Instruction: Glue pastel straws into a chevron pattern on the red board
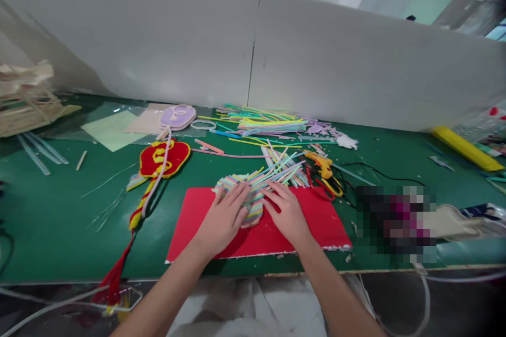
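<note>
A rounded piece covered with side-by-side pastel strips lies on a red board. My left hand rests flat on it, fingers spread and palm down. Beside its right edge is my right hand, thumb and fingers apart, its fingertips touching the loose ends of the strips. Those ends stick out past the piece to the upper right, over more pastel sticks. Part of the striped surface is hidden under my hands.
An orange glue gun and red-handled scissors lie right of the strips. Behind is a heap of colored sticks. To the left are a red-and-yellow tasselled ornament and a purple fan-shaped piece. A white partition bounds the green table.
</note>
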The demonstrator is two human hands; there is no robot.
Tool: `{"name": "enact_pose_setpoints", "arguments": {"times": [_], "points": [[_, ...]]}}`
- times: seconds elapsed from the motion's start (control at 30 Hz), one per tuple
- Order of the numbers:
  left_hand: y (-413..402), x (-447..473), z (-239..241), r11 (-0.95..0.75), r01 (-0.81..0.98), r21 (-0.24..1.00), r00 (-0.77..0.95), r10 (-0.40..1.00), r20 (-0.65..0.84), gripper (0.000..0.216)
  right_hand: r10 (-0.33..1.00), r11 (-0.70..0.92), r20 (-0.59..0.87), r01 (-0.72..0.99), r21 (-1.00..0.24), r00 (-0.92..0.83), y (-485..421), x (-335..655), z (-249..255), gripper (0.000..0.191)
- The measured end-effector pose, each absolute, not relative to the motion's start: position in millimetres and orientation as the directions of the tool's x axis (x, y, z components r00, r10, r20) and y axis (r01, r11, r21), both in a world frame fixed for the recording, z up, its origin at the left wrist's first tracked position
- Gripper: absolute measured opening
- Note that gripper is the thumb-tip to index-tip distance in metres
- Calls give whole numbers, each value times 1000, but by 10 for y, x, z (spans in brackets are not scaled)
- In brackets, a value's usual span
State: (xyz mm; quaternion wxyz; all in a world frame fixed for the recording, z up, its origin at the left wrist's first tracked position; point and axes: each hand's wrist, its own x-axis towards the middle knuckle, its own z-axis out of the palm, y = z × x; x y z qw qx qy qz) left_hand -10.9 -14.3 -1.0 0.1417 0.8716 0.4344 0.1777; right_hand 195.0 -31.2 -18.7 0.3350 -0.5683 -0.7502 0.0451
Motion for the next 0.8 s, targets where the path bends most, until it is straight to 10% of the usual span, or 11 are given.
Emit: {"name": "enact_pose_setpoints", "arguments": {"times": [0.23, 0.8], "points": [[4, -271, -69, -88, 729, 679, -116, 962, 248, 40, 880, 251, 467, 750, -611, 86, -336, 1962, -135, 25], [129, -287, -55, -211, 740, 639, 93, 973, 213, 34, 934, 134, 294, 565, -814, 202, -343, 1999, -104, 15]]}}
